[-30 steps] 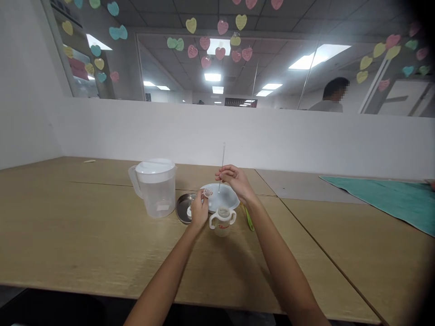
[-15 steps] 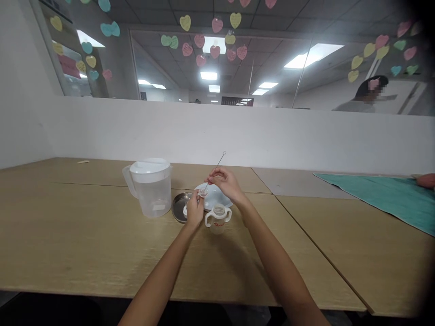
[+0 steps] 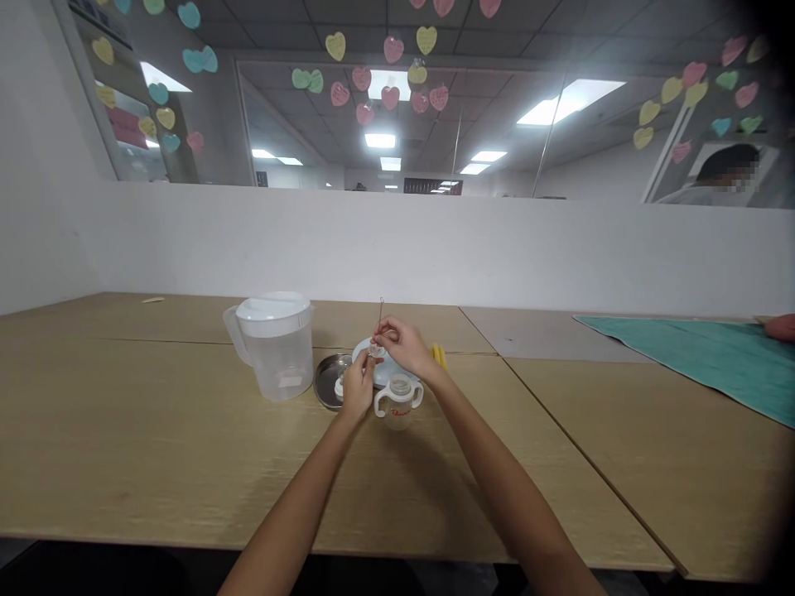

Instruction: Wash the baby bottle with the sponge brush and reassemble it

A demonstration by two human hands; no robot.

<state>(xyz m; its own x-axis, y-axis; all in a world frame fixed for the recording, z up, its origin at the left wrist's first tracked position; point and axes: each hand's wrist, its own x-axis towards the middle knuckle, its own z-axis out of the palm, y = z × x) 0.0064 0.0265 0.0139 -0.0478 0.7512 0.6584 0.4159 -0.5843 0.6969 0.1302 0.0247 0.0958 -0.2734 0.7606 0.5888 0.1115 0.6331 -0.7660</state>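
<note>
Between the fingers of my left hand (image 3: 358,389) is a small clear piece (image 3: 376,351), perhaps a bottle nipple; its exact shape is too small to tell. My right hand (image 3: 401,343) pinches a thin wire cleaning brush (image 3: 381,308), loop end up, its lower end at the clear piece. Whether the tip is inside cannot be made out. Just below my hands stands an upright, lidless baby bottle (image 3: 398,412) with two white handles and red lettering. A round metal dish (image 3: 325,387) with a white part (image 3: 339,386) in it is left of my left hand.
A white plate or bowl (image 3: 386,374) lies behind my hands, with a yellow object (image 3: 439,356) beside it. A lidded translucent pitcher (image 3: 278,360) stands left. A green cloth (image 3: 689,348) lies at the right, near another person's hand (image 3: 780,327). Behind the table rises a white wall (image 3: 397,248).
My right hand has come lower and slightly left, and the brush has gone down and stands more upright. The yellow object now shows. The person behind the glass has moved right.
</note>
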